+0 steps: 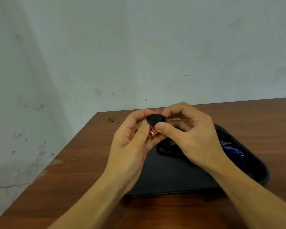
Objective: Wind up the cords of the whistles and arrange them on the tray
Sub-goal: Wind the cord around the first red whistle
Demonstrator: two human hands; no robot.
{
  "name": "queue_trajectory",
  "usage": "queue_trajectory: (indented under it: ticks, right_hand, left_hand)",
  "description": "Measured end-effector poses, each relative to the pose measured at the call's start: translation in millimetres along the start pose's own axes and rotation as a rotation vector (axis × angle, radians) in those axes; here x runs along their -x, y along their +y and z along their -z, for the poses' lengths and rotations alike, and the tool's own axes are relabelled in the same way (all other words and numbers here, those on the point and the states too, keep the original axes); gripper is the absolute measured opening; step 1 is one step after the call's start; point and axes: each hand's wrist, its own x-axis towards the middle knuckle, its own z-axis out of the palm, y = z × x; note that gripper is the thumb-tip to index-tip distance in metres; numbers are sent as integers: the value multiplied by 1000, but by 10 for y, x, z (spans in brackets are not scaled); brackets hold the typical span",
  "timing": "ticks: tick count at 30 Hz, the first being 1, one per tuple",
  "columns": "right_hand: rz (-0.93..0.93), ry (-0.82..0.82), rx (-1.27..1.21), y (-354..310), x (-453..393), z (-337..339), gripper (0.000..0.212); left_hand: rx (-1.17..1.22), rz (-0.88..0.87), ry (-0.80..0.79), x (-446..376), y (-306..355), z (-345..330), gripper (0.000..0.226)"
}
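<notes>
A red whistle point(153, 129) with a metal ring is held above the black tray point(172, 176), mostly hidden by fingers. A black cord point(156, 119) is wound in a tight bundle around it. My left hand point(130, 146) grips the whistle from the left, thumb up against it. My right hand point(188, 134) pinches the cord bundle, thumb on its front. On the tray behind my right hand lie a heap of black cord point(167, 148) and a purple whistle point(233, 152), partly hidden by my wrist.
The tray sits on a brown wooden table point(82, 162) whose left edge and back edge stand close to a grey-white wall point(106, 55). A small round cable hole point(112, 119) lies near the table's back left corner.
</notes>
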Motion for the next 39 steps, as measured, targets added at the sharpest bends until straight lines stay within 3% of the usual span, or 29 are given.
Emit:
queue_trajectory:
  ticks: [4,8,13,17,22,26,35,37,39]
  right_hand:
    - [-36,3,-25,-5,-11,-23,26]
    - [-28,-34,-58,-25,-23,-22,23]
    - [-13,-67,6,3,-25,20,10]
    - [1,-68,21,5,-26,16,12]
    - [-79,-232,15,33,-61,127,13]
    - [-72,-273,112,40,-85,168,16]
    - [240,-136,525,244,-3,34,11]
    - [202,-83,447,296,22,5,9]
    - [6,-33,168,258,-4,17,8]
  left_hand:
    - [-67,-87,-8,6,15,19,27]
    - [83,-11,-13,4,67,19,31]
    - [2,74,-6,-41,111,73,31]
    - [53,145,20,-31,96,67,30]
    - [129,204,69,-45,59,87,25]
    - [105,231,61,-55,34,111,25]
    - [-41,148,127,-67,-82,204,25]
    - [-96,97,119,-87,-102,249,19]
    - [-169,27,65,-121,-98,289,19]
